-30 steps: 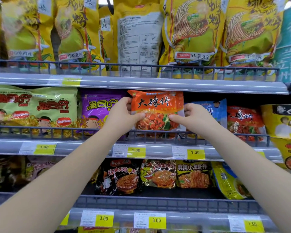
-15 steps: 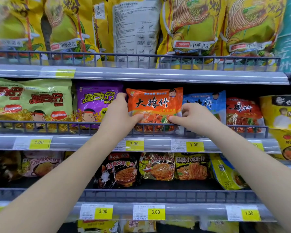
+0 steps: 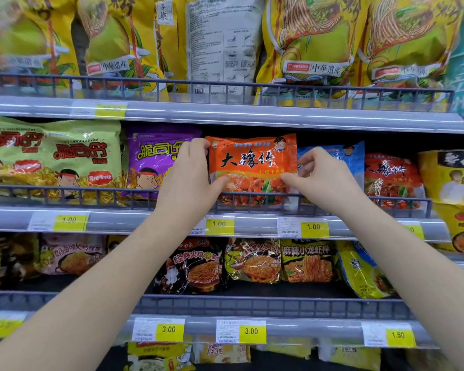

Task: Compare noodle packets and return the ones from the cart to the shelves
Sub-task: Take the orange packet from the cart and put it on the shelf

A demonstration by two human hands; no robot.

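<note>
Upright between both hands, orange noodle packet is pinched by left grip and right grip.

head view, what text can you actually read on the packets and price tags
"大豫竹": orange packet, gripped by left hand and right hand
"1.00": middle-rail tags
"3.00": lower-rail tags
"1.50": right lower-rail tag
"麻辣小龙虾拌": yellow-black packet
"中華遺産": top-shelf yellow bag
Fine print on tags: too small to read.

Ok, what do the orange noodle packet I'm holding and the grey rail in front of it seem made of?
The orange noodle packet: thin glossy plastic film, apparently; bright highlights and creases show on its front. The grey wire rail: probably coated metal, matte, thin uprights between two bars.
</note>
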